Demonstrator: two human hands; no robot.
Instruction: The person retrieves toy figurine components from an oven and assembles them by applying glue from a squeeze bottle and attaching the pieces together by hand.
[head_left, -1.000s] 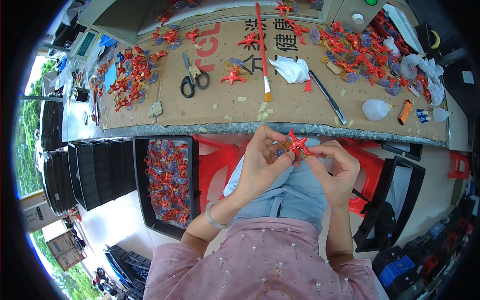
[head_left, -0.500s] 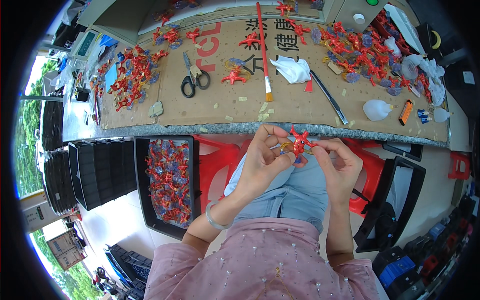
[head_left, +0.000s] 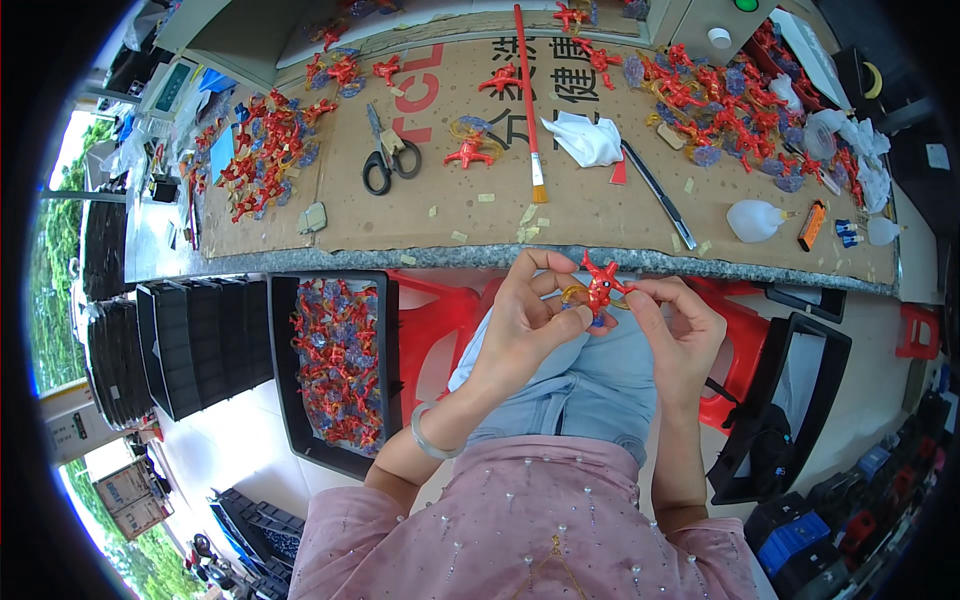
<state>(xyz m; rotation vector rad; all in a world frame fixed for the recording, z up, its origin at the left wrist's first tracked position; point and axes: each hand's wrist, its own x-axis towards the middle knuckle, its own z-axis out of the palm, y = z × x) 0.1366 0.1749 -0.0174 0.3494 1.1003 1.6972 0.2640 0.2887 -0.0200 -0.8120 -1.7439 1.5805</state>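
Note:
Just off the table's front edge, above my lap, a small red figurine (head_left: 601,284) with clear yellow and purple parts is held between both hands. My left hand (head_left: 535,318) pinches its left and lower side between thumb and fingers. With thumb and forefinger, my right hand (head_left: 680,325) grips a red limb on its right side. Fingertips cover part of the figurine. A similar figurine (head_left: 468,152) lies by itself on the cardboard (head_left: 380,225), between scissors (head_left: 388,155) and a red-handled paintbrush (head_left: 530,110).
Heaped figurines (head_left: 265,150) lie at the table's left, and another pile (head_left: 720,100) at its right. A craft knife (head_left: 660,195), white cloth (head_left: 585,138), squeeze bottle (head_left: 754,220) and orange lighter (head_left: 811,225) lie nearer. Left of my lap stands a black crate (head_left: 287,400) filled with figurines.

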